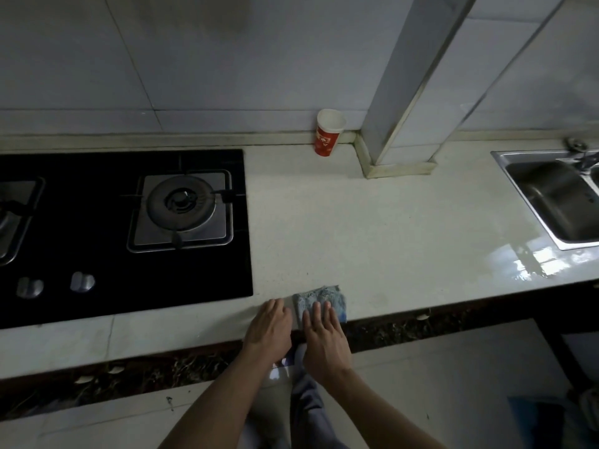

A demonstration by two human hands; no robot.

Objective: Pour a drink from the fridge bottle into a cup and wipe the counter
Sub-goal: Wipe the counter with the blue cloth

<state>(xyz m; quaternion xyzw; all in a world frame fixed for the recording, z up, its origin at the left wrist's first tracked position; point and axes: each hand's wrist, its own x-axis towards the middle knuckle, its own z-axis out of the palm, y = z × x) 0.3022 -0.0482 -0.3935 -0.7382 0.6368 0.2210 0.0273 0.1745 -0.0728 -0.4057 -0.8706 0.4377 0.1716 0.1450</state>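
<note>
Two flat hands: right hand (324,332) presses cloth (319,301), left hand (270,324) beside.

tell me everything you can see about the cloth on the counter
The cloth is a small blue-grey rag, soft and textured like towelling, slightly rumpled. It lies flat at the front edge of the pale counter, just right of the black hob's near corner. The right hand presses on it with straight fingers, covering its near part. The left hand lies flat on the counter beside its left edge; whether it touches the cloth is unclear.
</note>
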